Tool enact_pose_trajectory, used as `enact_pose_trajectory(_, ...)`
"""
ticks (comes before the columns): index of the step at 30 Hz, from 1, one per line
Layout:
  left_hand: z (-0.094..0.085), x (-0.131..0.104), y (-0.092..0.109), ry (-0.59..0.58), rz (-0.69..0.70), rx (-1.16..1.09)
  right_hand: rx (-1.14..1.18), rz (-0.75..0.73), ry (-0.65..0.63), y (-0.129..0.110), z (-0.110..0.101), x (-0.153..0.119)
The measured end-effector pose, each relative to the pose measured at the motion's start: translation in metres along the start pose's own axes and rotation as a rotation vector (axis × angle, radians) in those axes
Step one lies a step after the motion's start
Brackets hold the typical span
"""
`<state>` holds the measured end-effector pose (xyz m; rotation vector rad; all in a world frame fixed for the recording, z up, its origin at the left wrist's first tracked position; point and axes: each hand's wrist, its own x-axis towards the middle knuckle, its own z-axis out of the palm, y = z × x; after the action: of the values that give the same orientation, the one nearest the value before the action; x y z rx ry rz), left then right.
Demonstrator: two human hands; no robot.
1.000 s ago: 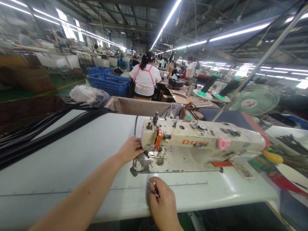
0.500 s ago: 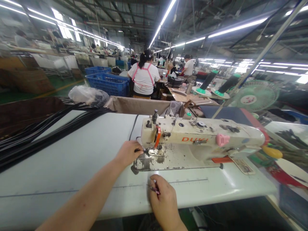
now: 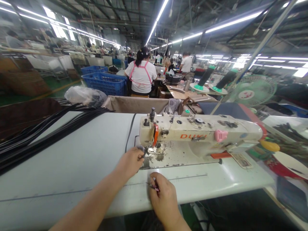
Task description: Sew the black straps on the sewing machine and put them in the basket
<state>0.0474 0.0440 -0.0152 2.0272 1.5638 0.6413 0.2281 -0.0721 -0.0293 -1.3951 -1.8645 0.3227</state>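
Observation:
A white sewing machine (image 3: pixel 168 134) with an orange lever stands on the pale table. My left hand (image 3: pixel 132 160) is closed at the left of its needle area, fingertips by the presser foot (image 3: pixel 152 150). A thin black strap (image 3: pixel 130 133) runs down the table to this hand and seems pinched in it; the fingers hide its end. Nearer the table's front edge, my right hand (image 3: pixel 165 195) is closed around small thread snips (image 3: pixel 154 186). Their dark tips and a bit of pink show beside the thumb, while the rest is inside the palm.
A bundle of black straps (image 3: pixel 60 131) lies across the table's left side. A ruler line (image 3: pixel 72 192) runs along the front. Behind are a fabric-lined bin (image 3: pixel 137 104), blue crates (image 3: pixel 104 84) and a seated person (image 3: pixel 141 73). A green fan (image 3: pixel 255 91) and thread cones (image 3: pixel 204 78) are at right.
My left hand has shifted slightly down and turned, its fingers curling more beside the presser foot. My right hand stays almost in place with the snips. The whole view has moved a little.

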Motion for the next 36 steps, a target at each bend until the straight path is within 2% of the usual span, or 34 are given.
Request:
enact_pose_trajectory(4,0.005,-0.005,0.011,-0.01,-0.059,-0.005,0.001,-0.006,0.017,-0.001,-0.001,0.001)
enact_pose_trajectory(12,0.008,-0.014,0.029,-0.125,-0.152,0.006,0.06,0.025,0.018,-0.004,-0.004,0.001)
enact_pose_trajectory(20,0.006,-0.034,0.034,-0.262,-0.062,0.116,0.238,0.07,-0.018,-0.001,-0.01,-0.003)
enact_pose_trajectory(24,-0.006,-0.049,0.049,-0.273,0.008,0.27,0.333,0.106,-0.046,-0.001,-0.027,-0.015)
enact_pose_trajectory(27,-0.011,-0.056,0.054,-0.25,0.063,0.31,0.387,0.133,0.021,0.004,-0.042,-0.035)
enact_pose_trajectory(30,-0.005,-0.059,0.046,-0.169,0.188,0.324,0.438,0.304,0.177,0.02,-0.05,-0.064)
enact_pose_trajectory(33,0.009,-0.058,0.027,-0.086,0.341,0.308,0.468,0.623,0.437,0.047,-0.051,-0.094)
enact_pose_trajectory(36,0.022,-0.055,0.009,-0.025,0.453,0.317,0.41,0.907,0.605,0.083,-0.057,-0.123)
